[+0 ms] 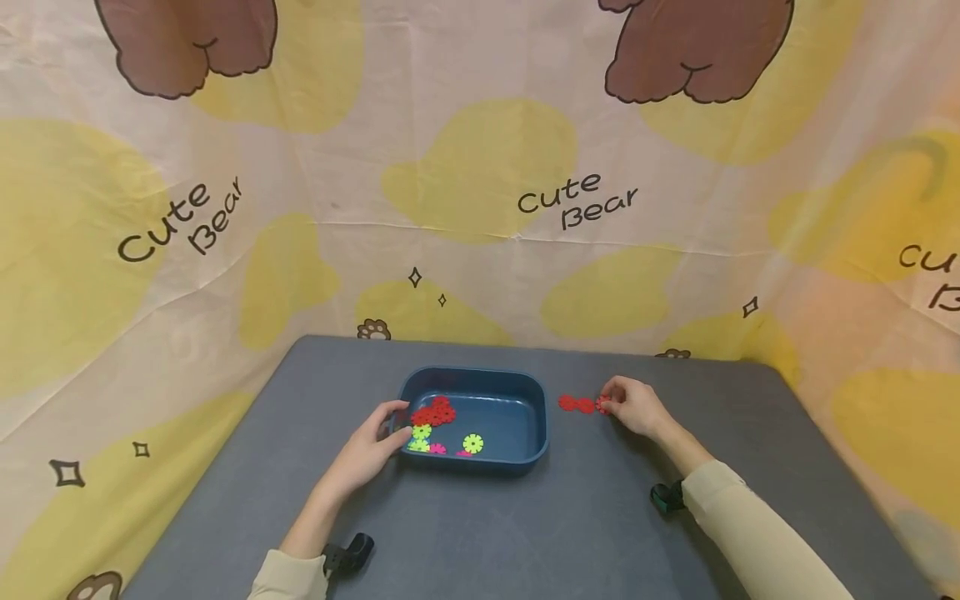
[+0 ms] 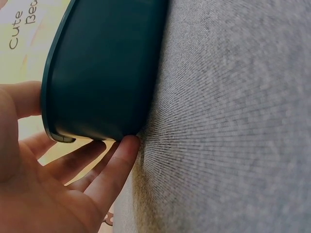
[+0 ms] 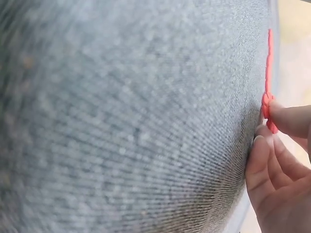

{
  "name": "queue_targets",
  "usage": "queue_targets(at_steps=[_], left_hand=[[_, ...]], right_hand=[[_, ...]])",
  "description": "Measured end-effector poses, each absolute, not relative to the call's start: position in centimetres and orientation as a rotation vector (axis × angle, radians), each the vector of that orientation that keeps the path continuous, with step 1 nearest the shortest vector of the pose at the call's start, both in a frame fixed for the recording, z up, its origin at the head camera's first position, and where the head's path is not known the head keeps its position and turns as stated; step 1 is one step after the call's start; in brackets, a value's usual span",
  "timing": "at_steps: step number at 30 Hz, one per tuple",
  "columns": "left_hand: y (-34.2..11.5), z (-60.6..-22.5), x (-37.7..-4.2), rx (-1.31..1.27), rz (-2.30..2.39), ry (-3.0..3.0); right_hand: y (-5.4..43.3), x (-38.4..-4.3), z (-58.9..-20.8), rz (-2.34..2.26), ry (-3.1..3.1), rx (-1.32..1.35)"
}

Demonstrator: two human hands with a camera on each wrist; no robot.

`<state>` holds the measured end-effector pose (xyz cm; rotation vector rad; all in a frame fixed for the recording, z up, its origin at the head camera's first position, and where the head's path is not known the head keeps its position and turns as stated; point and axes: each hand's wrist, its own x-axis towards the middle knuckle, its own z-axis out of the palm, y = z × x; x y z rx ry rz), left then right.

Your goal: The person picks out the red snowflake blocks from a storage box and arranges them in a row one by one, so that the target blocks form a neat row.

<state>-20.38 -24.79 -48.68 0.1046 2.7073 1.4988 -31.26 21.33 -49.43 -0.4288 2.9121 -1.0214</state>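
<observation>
A dark blue plastic tub stands on the table; my left hand holds its left end. In the left wrist view the thumb lies at the tub's rim, while fingertips touch the end wall low down. Inside the tub, red notched plastic discs are heaped at the left, near yellow-green discs and a few pink ones. Right of the tub, my right hand pinches a red notched disc between thumb and fingers, at the right end of a row of red discs lying flat.
The grey table reaches back to a hanging cloth printed with bears and lettering. A black wrist device sits at the left cuff and another wrist device at the right one.
</observation>
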Motion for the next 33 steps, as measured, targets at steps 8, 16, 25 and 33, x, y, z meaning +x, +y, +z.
queue_targets(at_steps=[8,16,25,33], left_hand=[[-24.6,-48.5,-20.4,0.1,1.498,2.708],[-24.7,-48.6,-20.4,0.073,1.493,2.707],[-24.7,-48.6,-20.4,0.062,1.482,2.715],[-24.7,-48.5,-20.4,0.061,1.486,2.706]], right_hand=[[21.5,-31.1,-49.1,-1.009,2.934,-0.464],[21.0,-30.5,-47.1,-1.145,2.867,-0.429],[19.2,-29.3,-44.1,-1.217,2.891,-0.506],[16.7,-27.9,-42.3,-1.28,2.834,-0.508]])
